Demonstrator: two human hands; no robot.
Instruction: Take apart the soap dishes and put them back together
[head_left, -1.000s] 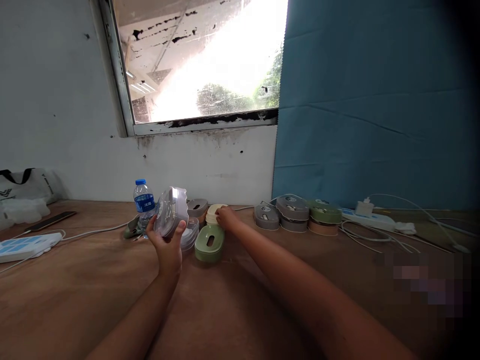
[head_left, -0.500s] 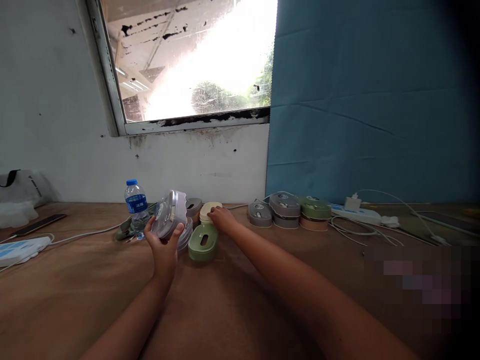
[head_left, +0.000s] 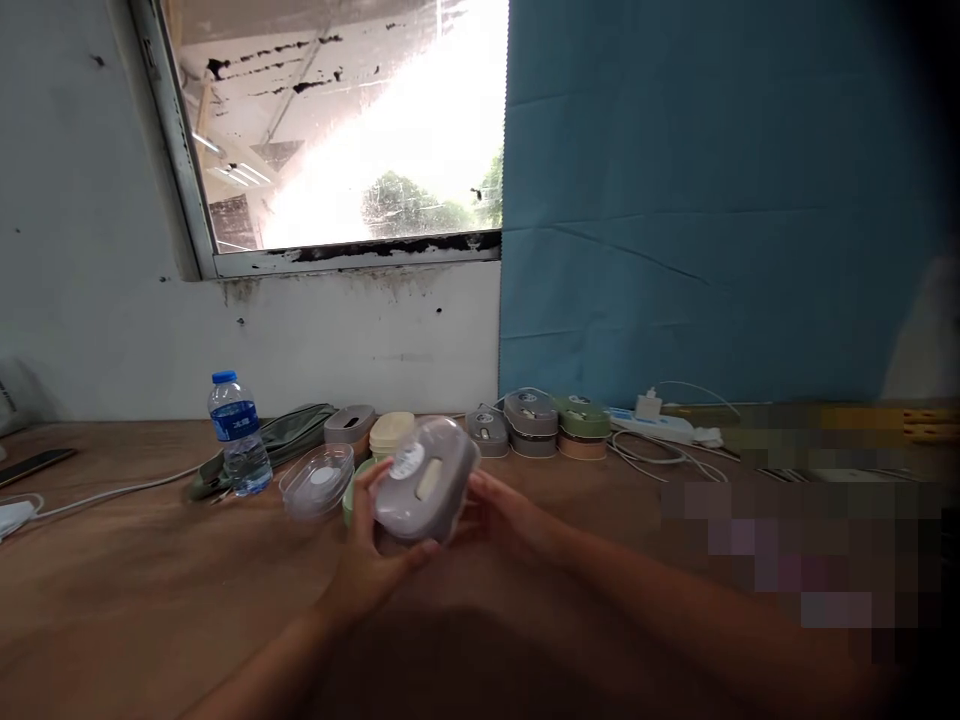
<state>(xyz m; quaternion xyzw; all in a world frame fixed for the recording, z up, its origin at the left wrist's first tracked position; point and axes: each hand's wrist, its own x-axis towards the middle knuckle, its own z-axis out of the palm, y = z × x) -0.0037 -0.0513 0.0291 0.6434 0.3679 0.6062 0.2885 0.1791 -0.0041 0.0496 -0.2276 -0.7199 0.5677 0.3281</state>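
A tilted lilac-grey oval plastic box, with a clear cover, a round white sticker and a cream-coloured slot on its top, is held up between both hands. My left hand grips it from the left and below, thumb along the bottom edge. On the other side, the fingers of my right hand close round its edge, partly hidden behind it. Behind my left hand, a green box is mostly covered. Clear plastic covers lie to its left, and a cream box stands behind.
A water bottle stands at the left beside a dark green pouch. Another grey box sits near the cream one. Further right are several stacked boxes, a power strip and loose cables. A phone lies far left.
My right hand has left the cream box and taken hold of the lilac-grey box. My left hand has carried that box right and nearer, turning its top towards me. The view has shifted right.
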